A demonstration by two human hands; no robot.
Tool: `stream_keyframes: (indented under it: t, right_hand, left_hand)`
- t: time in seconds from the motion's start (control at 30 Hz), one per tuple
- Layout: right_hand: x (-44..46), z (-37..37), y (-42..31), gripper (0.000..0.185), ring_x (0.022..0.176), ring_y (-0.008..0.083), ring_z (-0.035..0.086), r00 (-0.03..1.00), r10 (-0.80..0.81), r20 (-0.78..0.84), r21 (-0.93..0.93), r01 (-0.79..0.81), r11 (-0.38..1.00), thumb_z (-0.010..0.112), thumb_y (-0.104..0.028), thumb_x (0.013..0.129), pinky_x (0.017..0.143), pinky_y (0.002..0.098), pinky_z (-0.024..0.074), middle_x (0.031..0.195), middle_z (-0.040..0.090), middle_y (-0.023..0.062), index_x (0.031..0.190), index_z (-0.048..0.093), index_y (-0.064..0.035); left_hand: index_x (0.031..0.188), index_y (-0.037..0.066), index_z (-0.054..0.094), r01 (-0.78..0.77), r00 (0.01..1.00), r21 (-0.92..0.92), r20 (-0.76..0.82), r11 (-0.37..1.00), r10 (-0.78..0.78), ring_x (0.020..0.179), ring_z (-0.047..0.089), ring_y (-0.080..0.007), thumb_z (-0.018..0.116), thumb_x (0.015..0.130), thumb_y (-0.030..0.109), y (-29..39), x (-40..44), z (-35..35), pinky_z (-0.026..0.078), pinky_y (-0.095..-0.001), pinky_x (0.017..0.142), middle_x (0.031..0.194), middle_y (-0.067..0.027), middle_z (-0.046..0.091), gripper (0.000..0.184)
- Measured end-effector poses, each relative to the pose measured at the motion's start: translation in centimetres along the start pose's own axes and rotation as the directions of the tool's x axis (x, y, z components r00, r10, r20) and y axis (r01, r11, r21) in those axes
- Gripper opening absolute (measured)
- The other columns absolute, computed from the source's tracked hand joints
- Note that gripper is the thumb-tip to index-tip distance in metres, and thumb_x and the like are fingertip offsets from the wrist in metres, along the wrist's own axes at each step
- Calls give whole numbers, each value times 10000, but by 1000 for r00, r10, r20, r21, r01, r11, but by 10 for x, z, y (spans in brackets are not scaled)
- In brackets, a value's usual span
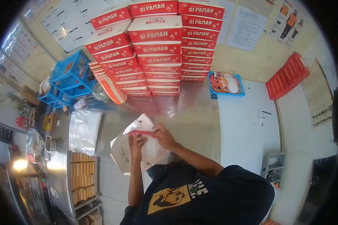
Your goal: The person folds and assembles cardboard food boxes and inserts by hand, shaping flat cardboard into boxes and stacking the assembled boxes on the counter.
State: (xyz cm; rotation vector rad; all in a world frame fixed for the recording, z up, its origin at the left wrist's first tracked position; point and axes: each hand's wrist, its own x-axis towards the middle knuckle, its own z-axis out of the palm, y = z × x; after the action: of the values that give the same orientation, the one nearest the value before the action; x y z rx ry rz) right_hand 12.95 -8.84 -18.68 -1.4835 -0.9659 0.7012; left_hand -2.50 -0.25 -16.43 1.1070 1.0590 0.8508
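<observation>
A partly folded white and red cardboard box [121,152] is held at the edge of the steel table, in front of my body. My left hand [136,144] has its fingers bent against the red strip of the box. On the right side of the same strip, my right hand [163,135] pinches the cardboard between thumb and fingers. White flaps of the box stick up beyond my hands. Tall stacks of red and white boxes [156,48] stand behind it on the table.
Plastic bags [84,131] lie to the left, below blue crates [69,75]. A blue tray [226,83] sits at the back right by a white surface [244,127]. Red boxes [288,75] lean at far right. Brown packets [82,176] fill a lower-left shelf.
</observation>
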Motion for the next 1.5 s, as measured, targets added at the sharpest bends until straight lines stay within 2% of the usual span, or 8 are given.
stream_keyframes:
  t: [0.07, 0.17, 0.23, 0.3, 0.47, 0.77, 0.97, 1.5]
  right_hand:
    - [-8, 1, -16, 239, 876, 294, 662, 957, 164, 238, 373, -246, 895, 618, -100, 938, 806, 317, 537, 1003, 643, 163, 1149, 645, 10]
    - [-15, -2, -18, 222, 786, 341, 630, 932, -362, 25, 76, 359, 930, 586, -200, 1009, 771, 325, 528, 938, 653, 158, 984, 631, 16]
    - [-15, -4, -14, 256, 826, 334, 657, 960, 161, -231, -196, -208, 958, 538, -217, 1040, 781, 337, 541, 991, 657, 149, 1030, 634, 20]
    - [-17, -9, -13, 291, 1030, 341, 656, 948, 265, -178, -75, -282, 957, 528, -212, 1035, 894, 359, 530, 1183, 630, 165, 1190, 639, 8]
    - [-17, -16, -25, 335, 1280, 342, 518, 943, -275, 186, -222, 313, 923, 528, -183, 1021, 1079, 401, 419, 1431, 522, 160, 1304, 615, -27]
    - [16, -24, -3, 317, 1267, 410, 483, 971, -203, 131, -510, 241, 826, 508, -202, 1001, 1041, 428, 430, 1480, 421, 212, 1267, 632, -80]
    - [154, -239, -219, 560, 774, 255, 669, 646, -543, -537, -523, 250, 815, 553, -391, 1017, 674, 382, 506, 855, 685, 138, 1450, 476, -44]
    - [242, -351, -194, 268, 631, 96, 563, 788, -570, -232, -700, 271, 661, 613, -219, 1001, 584, 264, 459, 775, 670, 44, 1211, 692, -73]
  left_hand:
    - [1130, 81, 589, 85, 996, -269, 57, 960, -72, 843, 644, -153, 632, 1004, 355, -18, 26, 1, 521, -290, 697, 1020, -47, 640, 305]
    - [1117, 65, 598, -76, 996, -338, -75, 938, 54, 822, 658, -155, 642, 1000, 339, -30, 37, 13, 539, -293, 697, 938, -37, 654, 301]
    - [1125, 51, 598, -129, 987, -376, -143, 918, 80, 855, 667, -165, 640, 1001, 340, -31, 34, 28, 569, -316, 712, 961, -47, 657, 317]
    - [1136, 29, 595, -76, 990, -390, -142, 918, 21, 872, 670, -170, 630, 1004, 348, -38, 33, 31, 588, -344, 755, 983, -55, 661, 347]
    - [1066, 8, 627, 70, 996, -340, -34, 938, -87, 852, 662, -190, 601, 1023, 329, -25, 13, 38, 584, -317, 723, 1008, -94, 670, 325]
    - [960, -24, 648, 160, 986, -221, -1, 962, -164, 734, 666, -192, 580, 1035, 265, -22, 1, 58, 600, -321, 641, 875, -78, 654, 306]
    - [881, -72, 644, 139, 988, 29, 66, 990, -140, 604, 665, -207, 624, 985, 191, -39, 13, 35, 633, -352, 555, 794, -98, 648, 284]
    - [856, -97, 690, 302, 953, 217, -55, 928, -298, 615, 720, -256, 673, 940, 287, -81, 8, 40, 631, -359, 516, 723, -151, 679, 394]
